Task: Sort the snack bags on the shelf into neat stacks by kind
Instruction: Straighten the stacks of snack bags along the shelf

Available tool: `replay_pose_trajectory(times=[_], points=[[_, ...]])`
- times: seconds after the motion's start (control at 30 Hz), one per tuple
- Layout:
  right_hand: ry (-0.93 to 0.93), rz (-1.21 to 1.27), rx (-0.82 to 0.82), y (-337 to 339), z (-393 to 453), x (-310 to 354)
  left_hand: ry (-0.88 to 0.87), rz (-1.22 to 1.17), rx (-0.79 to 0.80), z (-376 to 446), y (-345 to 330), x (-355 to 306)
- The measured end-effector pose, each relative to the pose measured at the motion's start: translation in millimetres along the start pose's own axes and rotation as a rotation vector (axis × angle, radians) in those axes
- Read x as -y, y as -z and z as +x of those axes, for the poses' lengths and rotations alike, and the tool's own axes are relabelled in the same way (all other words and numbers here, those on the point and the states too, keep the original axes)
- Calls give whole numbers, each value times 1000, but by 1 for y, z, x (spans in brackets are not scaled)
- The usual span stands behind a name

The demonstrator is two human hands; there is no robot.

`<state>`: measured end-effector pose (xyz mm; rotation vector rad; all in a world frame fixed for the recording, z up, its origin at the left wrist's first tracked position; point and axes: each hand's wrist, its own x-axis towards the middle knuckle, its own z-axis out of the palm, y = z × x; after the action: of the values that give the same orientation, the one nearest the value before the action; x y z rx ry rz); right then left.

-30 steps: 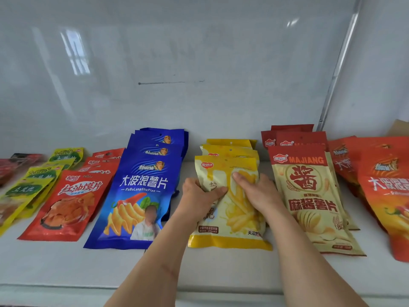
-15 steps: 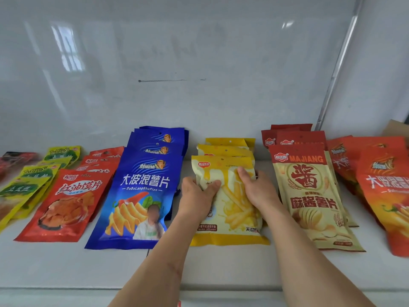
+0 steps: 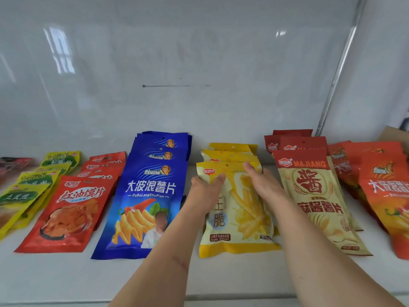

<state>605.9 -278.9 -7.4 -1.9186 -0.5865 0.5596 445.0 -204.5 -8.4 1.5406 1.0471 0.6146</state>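
Gripping yellow fries bag (image 3: 241, 209): left hand (image 3: 204, 193) pinches top-left corner, right hand (image 3: 264, 185) flat on top.

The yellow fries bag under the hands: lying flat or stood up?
Lying flat. The yellow fries bag rests face up on the white shelf, overlapping the yellow bags behind it.

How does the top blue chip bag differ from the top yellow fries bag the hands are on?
The blue bag lies untouched, while the yellow bag has the left hand and right hand on its upper part. The blue bag pictures wavy chips, the yellow bag straight fries. The blue bag looks longer than the yellow one. Both lie flat, face up, topping a staggered stack of their own kind on the white shelf.
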Motion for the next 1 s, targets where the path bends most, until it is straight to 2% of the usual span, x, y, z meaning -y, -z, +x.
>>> replay_pose_trajectory(times=[0.2,0.3,0.63,0.7,0.77,0.87,0.93,1.0], points=[[-47,21,56,-4,7,2,-44,22,44,3,-1,5],[-67,34,15,-2,14,6,-76,-17,50,8,2,7],[66,-130,-68,-7,34,12,-170,91,-68,12,-5,5],[123,-195,-122,-5,36,23,-216,216,-140,9,-6,3],[189,-291,-145,-5,41,34,-317,453,-242,-3,-10,2],[302,-480,-128,-10,50,48,-633,818,-373,-38,-22,10],[344,-609,-79,-16,55,53,-723,989,-318,-50,-32,19],[337,-723,-18,-22,60,53,-670,1081,-205,-57,-37,24]])
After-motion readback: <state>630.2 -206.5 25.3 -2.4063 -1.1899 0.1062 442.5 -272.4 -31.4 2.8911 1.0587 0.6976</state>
